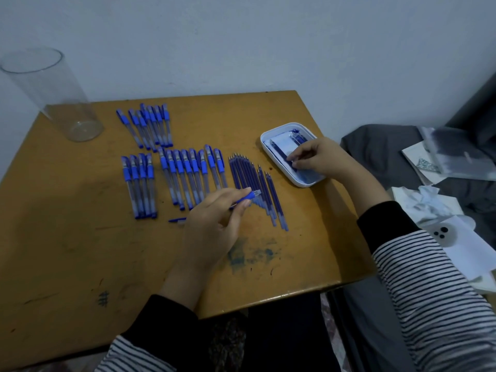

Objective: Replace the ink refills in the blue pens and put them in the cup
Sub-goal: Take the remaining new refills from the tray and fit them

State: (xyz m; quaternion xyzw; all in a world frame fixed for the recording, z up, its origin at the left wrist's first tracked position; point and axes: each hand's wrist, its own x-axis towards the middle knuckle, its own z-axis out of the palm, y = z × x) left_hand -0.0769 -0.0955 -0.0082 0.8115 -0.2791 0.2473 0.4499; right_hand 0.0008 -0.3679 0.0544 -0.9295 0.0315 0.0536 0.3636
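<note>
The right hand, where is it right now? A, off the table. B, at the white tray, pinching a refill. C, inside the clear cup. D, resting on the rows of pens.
B: the right hand pinches a dark blue refill over the white tray.

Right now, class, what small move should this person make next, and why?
Probably drop the dark refill into the white tray and move the right hand, which pinches it there, to the row of refills beside it. The left hand holds a pen that seems to await one, and the clear cup holds no pens.
</note>
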